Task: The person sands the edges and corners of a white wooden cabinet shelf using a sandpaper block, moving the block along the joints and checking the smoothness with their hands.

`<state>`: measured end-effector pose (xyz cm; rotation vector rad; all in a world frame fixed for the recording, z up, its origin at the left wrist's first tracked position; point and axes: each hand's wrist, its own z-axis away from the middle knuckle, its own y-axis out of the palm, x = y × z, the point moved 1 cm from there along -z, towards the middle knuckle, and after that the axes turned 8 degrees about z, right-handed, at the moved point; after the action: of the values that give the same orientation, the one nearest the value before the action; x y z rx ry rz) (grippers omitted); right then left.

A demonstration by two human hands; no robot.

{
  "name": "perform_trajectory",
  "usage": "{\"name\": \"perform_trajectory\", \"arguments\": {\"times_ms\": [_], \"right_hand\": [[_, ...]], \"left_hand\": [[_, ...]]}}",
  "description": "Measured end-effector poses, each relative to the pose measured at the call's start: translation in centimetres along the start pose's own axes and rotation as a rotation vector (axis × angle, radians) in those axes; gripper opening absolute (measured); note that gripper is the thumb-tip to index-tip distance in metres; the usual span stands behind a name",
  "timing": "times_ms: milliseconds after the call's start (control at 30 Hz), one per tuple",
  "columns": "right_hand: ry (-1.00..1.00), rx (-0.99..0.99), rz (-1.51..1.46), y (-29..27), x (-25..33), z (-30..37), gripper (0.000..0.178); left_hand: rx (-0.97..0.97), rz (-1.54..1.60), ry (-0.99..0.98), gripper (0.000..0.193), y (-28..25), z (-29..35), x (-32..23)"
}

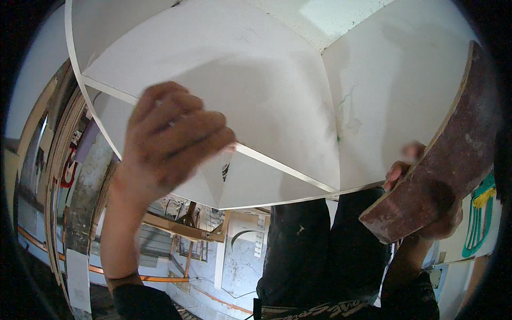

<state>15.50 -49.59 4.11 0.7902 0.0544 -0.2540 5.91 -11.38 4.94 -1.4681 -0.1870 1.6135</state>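
My right hand [441,220] grips a reddish-brown flat board [440,173] with a pale, rough edge. Its fingertips show on one side of the board, and the palm lies behind the lower part. In front of me stands a white box-like cabinet [256,96] with its open side toward me. My left hand [173,133] is closed, fingers curled together, over the front edge of the cabinet's thin white divider [285,169]. What those fingers hold, if anything, is hidden, and the hand is slightly blurred.
Boards and panels [58,170] stand upright at the left. A red-handled tool [69,169] hangs among them. Below the cabinet are a wooden beam [176,226] and an orange bar [160,278]. A green and yellow object [479,213] is at far right.
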Motion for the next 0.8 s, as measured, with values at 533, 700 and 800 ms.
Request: {"name": "perform_trajectory", "arguments": {"times_ms": [533,700,800], "right_hand": [[-0.014,-0.095,0.091,-0.2,-0.2,0.6,0.102],[-0.022,-0.161,0.133,1.0,-0.2,0.3,0.104],[-0.110,-0.218,0.137,2.2,-1.2,-0.3,0.103]], "left_hand": [[0.175,-0.071,-0.105,0.038,-3.1,-1.3,0.9],[0.185,0.016,-0.080,0.036,-1.1,-2.0,-0.9],[0.198,-0.072,-0.080,0.034,-2.7,-1.2,0.7]]}}
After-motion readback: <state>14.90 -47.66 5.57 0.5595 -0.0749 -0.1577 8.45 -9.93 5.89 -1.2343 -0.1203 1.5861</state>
